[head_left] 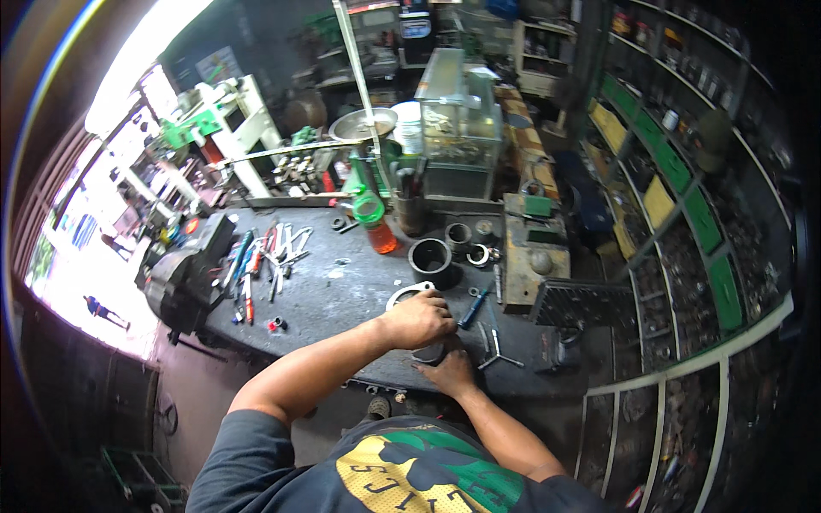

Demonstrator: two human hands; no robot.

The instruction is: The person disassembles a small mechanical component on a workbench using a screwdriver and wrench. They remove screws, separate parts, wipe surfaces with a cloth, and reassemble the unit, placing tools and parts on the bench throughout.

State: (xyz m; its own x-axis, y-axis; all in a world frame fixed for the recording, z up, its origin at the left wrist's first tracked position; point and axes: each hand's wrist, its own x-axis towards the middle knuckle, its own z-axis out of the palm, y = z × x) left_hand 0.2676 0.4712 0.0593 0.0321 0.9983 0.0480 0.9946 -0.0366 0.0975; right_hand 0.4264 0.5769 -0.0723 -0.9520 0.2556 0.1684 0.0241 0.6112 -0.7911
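My left hand (419, 320) lies closed over the top of a dark cylindrical metal part (428, 352) near the front edge of the bench. Lower down, the fingers of my right hand (451, 373) curl around the same part's near side. Both hands cover much of it, so its full shape is hidden. Just beyond my left hand sits a pale metal ring-shaped piece (402, 295) with an eyelet; whether it joins the held part I cannot tell. Farther back stands a black open cylinder (430, 259). A blue-handled tool (473, 311) and a three-armed wrench (499, 349) lie to the right.
A dark workbench (316, 295) carries several wrenches and pliers (272, 252) at left, beside a bench vise (184, 278). A spray bottle (376, 227) with red liquid stands at the back. At right are a metal block (534, 265) and a black ribbed panel (586, 303). Shelving lines the right wall.
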